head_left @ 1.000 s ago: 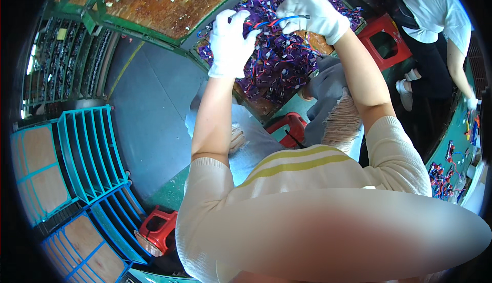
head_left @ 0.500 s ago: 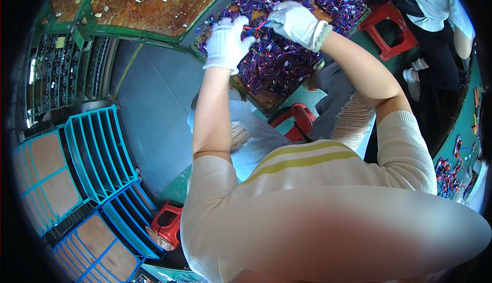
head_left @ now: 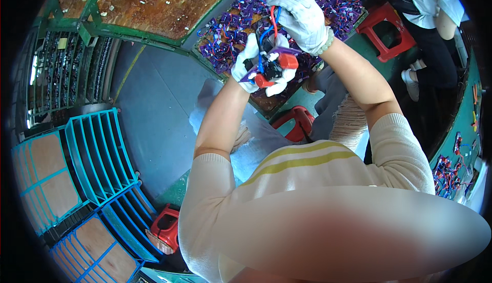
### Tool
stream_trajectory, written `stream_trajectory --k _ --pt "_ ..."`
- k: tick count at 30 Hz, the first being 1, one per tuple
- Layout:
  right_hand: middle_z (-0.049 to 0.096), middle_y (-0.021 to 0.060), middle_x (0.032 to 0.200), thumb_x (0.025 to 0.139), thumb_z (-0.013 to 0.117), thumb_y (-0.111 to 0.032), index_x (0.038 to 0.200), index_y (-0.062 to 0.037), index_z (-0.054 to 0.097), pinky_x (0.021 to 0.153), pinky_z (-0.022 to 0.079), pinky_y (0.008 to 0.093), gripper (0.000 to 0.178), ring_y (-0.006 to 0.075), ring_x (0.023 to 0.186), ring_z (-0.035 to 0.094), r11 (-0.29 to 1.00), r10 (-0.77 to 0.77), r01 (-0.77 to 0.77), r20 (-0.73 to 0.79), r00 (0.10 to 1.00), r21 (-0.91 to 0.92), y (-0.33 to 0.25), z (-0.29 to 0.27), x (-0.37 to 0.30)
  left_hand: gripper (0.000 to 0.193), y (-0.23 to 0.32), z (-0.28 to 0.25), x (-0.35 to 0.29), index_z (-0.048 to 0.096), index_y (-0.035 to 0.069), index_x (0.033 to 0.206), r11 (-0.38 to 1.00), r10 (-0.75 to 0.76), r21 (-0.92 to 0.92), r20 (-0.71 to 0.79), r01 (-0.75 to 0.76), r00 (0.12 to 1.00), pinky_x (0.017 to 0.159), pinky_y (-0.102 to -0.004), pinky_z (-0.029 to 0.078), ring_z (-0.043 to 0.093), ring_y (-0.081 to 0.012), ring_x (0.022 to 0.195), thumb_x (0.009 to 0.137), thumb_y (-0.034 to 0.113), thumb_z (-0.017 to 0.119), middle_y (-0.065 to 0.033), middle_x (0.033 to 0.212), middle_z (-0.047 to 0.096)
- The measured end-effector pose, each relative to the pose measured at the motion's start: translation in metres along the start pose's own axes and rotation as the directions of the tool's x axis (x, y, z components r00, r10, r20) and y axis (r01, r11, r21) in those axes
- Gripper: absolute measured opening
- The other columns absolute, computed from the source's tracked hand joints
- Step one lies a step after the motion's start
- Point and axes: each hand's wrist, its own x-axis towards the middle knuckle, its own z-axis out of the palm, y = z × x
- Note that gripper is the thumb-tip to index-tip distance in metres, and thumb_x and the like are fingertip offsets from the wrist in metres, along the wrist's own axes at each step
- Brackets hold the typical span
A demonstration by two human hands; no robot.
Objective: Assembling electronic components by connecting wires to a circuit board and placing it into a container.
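Note:
Both my hands wear white gloves above a heap of purple circuit boards with red and blue wires. My left hand is closed around one circuit board, lifted and tilted over the heap's near side. Black parts and two red parts show on it, with purple edges. In my right hand, just above and to the right, the fingers are closed on the board's red and blue wires, which run down to the board. The fingertips on the wires are partly hidden.
A brown-topped, green-framed bench adjoins the heap at left. Left stand blue racks. Red stools stand below the heap and at right. Another person is at upper right. More wired parts lie on a green surface at far right.
A circuit board has come up from the heap into my left hand, which moved right and nearer to me. My right hand has shifted slightly up and right, holding the wires.

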Motion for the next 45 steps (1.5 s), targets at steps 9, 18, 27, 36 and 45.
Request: stream_trajectory --k 9,18,27,36,45 --pt "0.055 0.012 0.106 0.072 0.069 -0.01 0.108 -0.007 0.055 0.085 0.044 0.0335 0.039 0.028 0.097 0.055 0.941 0.196 -0.236 0.176 0.965 0.243 0.025 0.025 -0.009 0.014 0.003 0.013 0.016 0.052 0.005 0.1 0.578 0.379 0.778 -0.525 0.248 0.762 0.073 -0.0206 0.043 0.051 -0.0075 0.082 0.088 0.012 0.05 0.0024 0.088 0.051" --pt "0.061 0.0079 0.093 0.081 0.065 -0.021 0.098 -0.0014 0.059 0.078 0.046 0.025 0.027 0.0125 0.085 0.057 0.547 0.39 -0.704 0.606 0.693 0.453 0.033 0.009 -0.01 0.054 0.019 0.021 0.01 0.048 0.006 0.085 -0.349 0.885 0.493 -0.104 0.797 0.453 0.059 -0.0397 0.045 0.057 -0.0309 0.064 0.069 0.054 0.067 -0.0134 0.072 0.056" --pt "0.058 0.0118 0.085 0.072 0.07 -0.016 0.082 0.0009 0.062 0.068 0.047 0.0311 0.021 0.0202 0.078 0.058 0.828 0.437 -0.499 0.262 0.86 0.255 0.001 0.067 -0.032 0.05 0.034 0.004 0.009 0.044 0.004 0.091 -0.319 0.944 0.329 0.025 0.889 0.33 0.066 -0.0462 0.044 0.053 -0.0381 0.078 0.067 0.04 0.068 -0.0229 0.085 0.052" --pt "0.051 0.004 0.077 0.092 0.044 -0.033 0.084 -0.0077 0.049 0.077 0.042 0.0326 0.028 0.0179 0.075 0.05 -0.425 0.529 -0.162 0.39 0.754 0.891 0.018 0.051 -0.026 0.058 0.093 0.0 -0.022 0.048 0.012 0.102 0.727 0.683 0.53 -0.621 -0.436 0.385 0.073 -0.0423 0.048 0.053 -0.0239 0.093 0.089 0.059 0.017 -0.0076 0.104 0.056" --pt "0.032 -0.004 0.055 0.091 0.048 -0.03 0.082 -0.009 0.051 0.042 0.024 0.0251 0.023 0.0087 0.044 0.027 -0.339 0.714 -0.421 0.521 0.467 0.841 0.038 0.025 -0.001 0.038 0.048 0.009 -0.003 0.054 0.003 0.099 0.388 0.814 0.922 -0.35 0.016 0.463 0.054 -0.0278 0.046 0.055 -0.0172 0.056 0.095 0.035 0.034 -0.0034 0.06 0.053"
